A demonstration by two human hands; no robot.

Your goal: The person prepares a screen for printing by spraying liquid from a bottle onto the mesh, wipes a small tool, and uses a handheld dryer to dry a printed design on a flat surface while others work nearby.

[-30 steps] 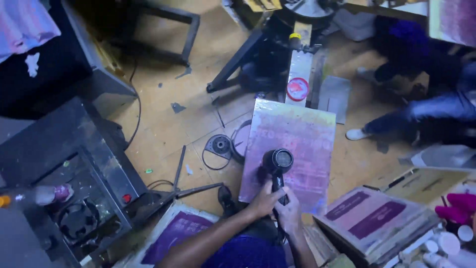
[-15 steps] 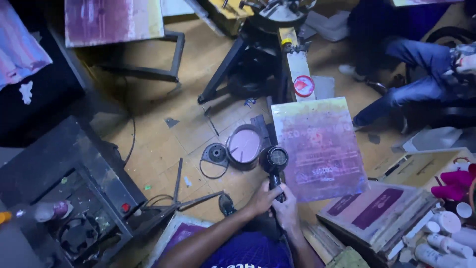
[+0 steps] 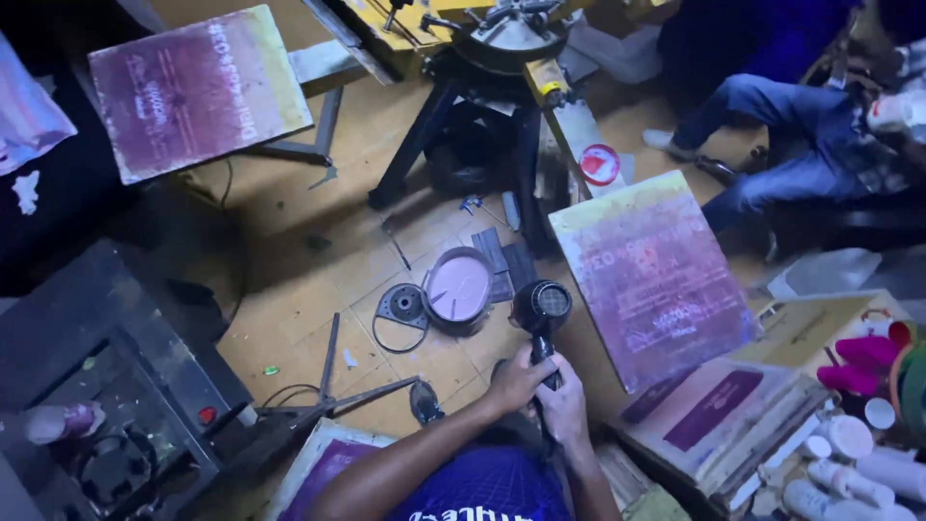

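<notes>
Both my hands grip the handle of a black hair dryer [image 3: 542, 307] low in the middle of the view. My left hand [image 3: 514, 382] wraps the handle from the left, and my right hand [image 3: 565, 411] holds it just below. The dryer's round head sits beside the left edge of a tilted rectangular board [image 3: 651, 275], purple and pink with a yellowish top, which leans on the floor. A round pinkish tub [image 3: 458, 287] lies on the floor just left of the dryer.
A second purple board [image 3: 198, 92] rests on a stand at top left. A black-legged machine [image 3: 482, 125] stands behind. A seated person in jeans [image 3: 772, 145] is at top right. A dark box machine [image 3: 106, 386] fills the lower left. Stacked frames [image 3: 723, 425] and white bottles [image 3: 849, 453] crowd the lower right.
The dryer's head was over the board's lower middle and is now off its left edge. The view has lifted, showing the second board at top left. Both hands stay on the handle.
</notes>
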